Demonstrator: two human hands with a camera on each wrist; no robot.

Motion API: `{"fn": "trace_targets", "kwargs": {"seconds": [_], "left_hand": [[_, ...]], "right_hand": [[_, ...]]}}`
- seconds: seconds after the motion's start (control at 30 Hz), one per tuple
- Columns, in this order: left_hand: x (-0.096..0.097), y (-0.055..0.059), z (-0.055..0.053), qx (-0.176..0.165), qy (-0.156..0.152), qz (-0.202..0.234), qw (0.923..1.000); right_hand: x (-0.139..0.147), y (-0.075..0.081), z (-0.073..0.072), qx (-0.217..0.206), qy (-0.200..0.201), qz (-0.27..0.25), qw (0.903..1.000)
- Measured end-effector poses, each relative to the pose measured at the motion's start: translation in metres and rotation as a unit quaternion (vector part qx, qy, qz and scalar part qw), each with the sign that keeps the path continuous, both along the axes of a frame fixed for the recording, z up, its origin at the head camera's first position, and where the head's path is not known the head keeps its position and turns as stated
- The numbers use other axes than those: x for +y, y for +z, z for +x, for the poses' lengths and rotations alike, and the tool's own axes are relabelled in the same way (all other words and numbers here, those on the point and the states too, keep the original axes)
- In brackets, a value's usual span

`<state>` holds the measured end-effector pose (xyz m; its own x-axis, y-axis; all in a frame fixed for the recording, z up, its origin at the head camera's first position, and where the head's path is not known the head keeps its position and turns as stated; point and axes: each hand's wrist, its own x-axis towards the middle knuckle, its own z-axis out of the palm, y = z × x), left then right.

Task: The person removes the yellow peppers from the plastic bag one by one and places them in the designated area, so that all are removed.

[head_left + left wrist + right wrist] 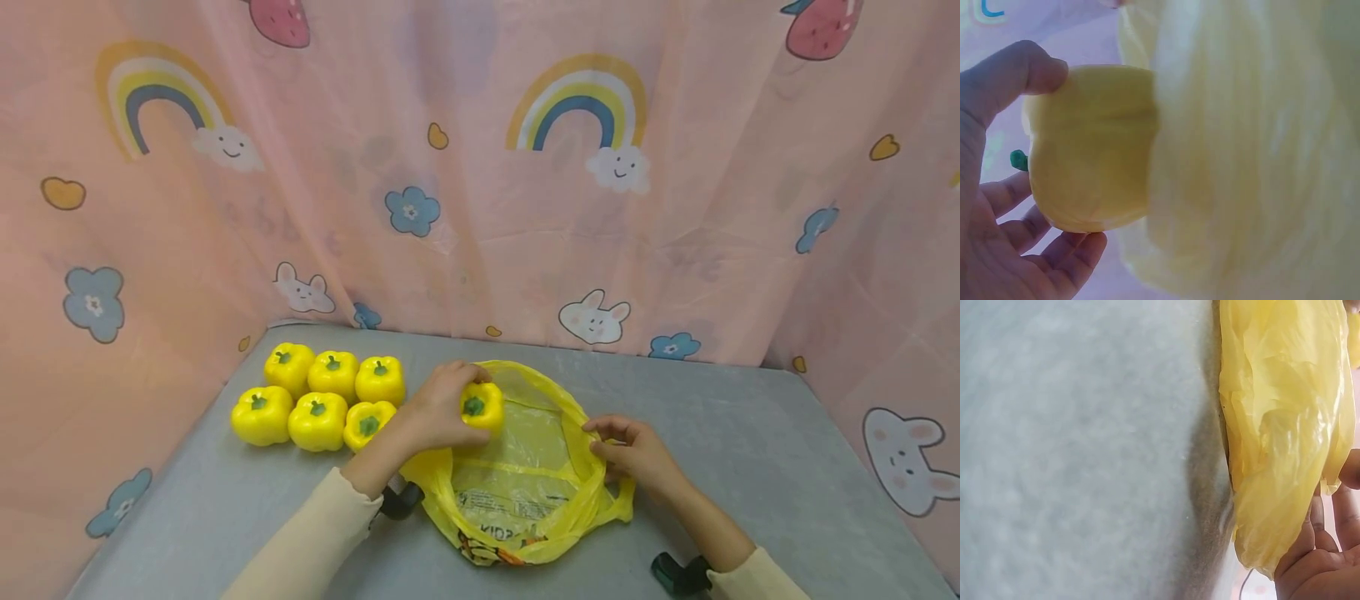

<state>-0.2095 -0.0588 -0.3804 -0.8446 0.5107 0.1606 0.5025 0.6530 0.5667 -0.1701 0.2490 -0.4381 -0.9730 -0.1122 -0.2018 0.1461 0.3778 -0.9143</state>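
Note:
My left hand point(442, 410) grips a yellow bell pepper point(482, 407) over the left side of an open yellow plastic bag point(525, 550). The left wrist view shows the thumb on one side of the pepper point(1094, 150) and fingertips on the other, its green stem facing the palm; a fold of the bag point(1241, 150) hides its far end. At the bag's right rim, my right hand point(637, 454) pinches the plastic between thumb and fingers. Part of that hand point(1329, 562) lies behind the bag point(1285, 437) in the right wrist view.
Several more yellow bell peppers point(317, 422) stand in two rows left of the bag on the grey tabletop point(720, 433). The nearest one point(369, 423) sits beside my left forearm. A pink patterned curtain point(480, 275) hangs behind the table and at both sides.

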Motion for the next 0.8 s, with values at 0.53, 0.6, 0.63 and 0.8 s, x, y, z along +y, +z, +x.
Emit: {"fn": "trace_targets", "kwargs": {"seconds": [0.53, 0.6, 0.63, 0.8], "left_hand": [[-0.053, 0.038, 0.055, 0.042, 0.051, 0.040, 0.9970], [-0.062, 0.040, 0.060, 0.053, 0.055, 0.035, 0.9965], [-0.066, 0.041, 0.062, 0.057, 0.059, 0.032, 0.9961], [-0.086, 0.039, 0.074, 0.071, 0.087, 0.010, 0.9936]], "right_hand": [[0.001, 0.001, 0.001, -0.006, -0.007, 0.006, 0.9999], [0.001, 0.001, 0.001, -0.003, -0.005, 0.007, 1.0000], [0.001, 0.001, 0.001, -0.001, -0.003, 0.007, 1.0000], [0.001, 0.001, 0.001, -0.004, -0.003, 0.004, 1.0000]]}}
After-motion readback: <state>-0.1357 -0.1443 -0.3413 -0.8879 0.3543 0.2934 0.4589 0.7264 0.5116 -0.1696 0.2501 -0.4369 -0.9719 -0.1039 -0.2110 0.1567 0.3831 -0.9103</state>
